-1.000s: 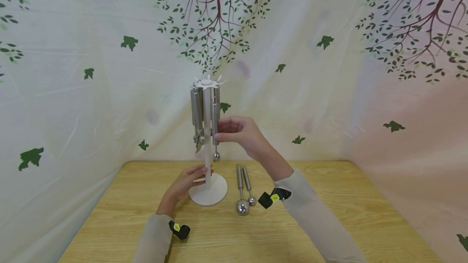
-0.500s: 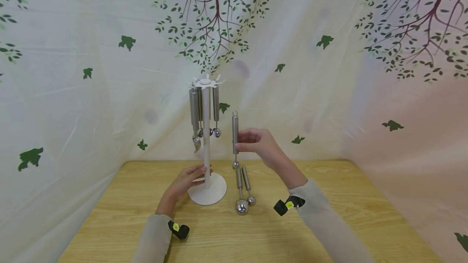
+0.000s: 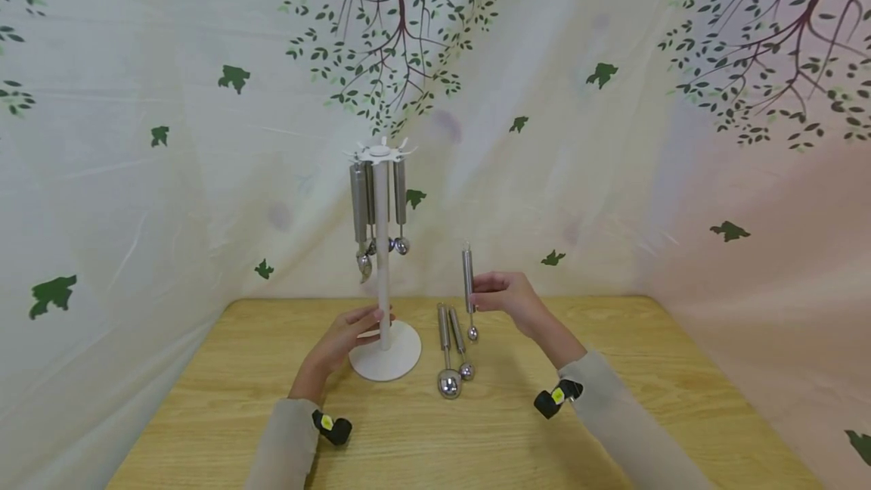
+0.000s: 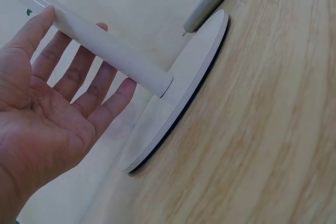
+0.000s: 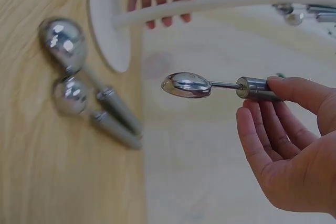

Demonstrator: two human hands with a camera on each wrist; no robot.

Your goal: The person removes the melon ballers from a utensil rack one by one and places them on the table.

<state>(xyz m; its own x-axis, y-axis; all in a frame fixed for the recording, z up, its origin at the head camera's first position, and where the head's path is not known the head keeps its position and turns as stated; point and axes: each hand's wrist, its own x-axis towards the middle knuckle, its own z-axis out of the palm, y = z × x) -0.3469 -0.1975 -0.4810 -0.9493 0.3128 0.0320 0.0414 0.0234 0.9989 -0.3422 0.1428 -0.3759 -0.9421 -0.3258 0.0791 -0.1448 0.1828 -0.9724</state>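
Note:
My right hand (image 3: 520,305) pinches the steel handle of a melon baller (image 3: 468,278) between thumb and fingers, above the table to the right of a white stand (image 3: 383,278). In the right wrist view its small oval scoop (image 5: 186,85) faces away from the hand. The left hand (image 3: 342,340) holds the stand's pole low down, just above the round base (image 3: 401,354); in the left wrist view the thumb lies on one side and the fingers reach behind. Two melon ballers, one larger (image 3: 449,384) and one smaller (image 3: 466,371), lie side by side right of the base.
Several steel utensils (image 3: 358,203) hang from the hooked top (image 3: 379,151) of the stand. The wooden table (image 3: 435,445) meets a pale cloth backdrop (image 3: 585,195) printed with leaves and branches.
The right hand has taken the melon baller off the stand, then moved it right and down to beside the two lying ones. The left hand stays on the pole.

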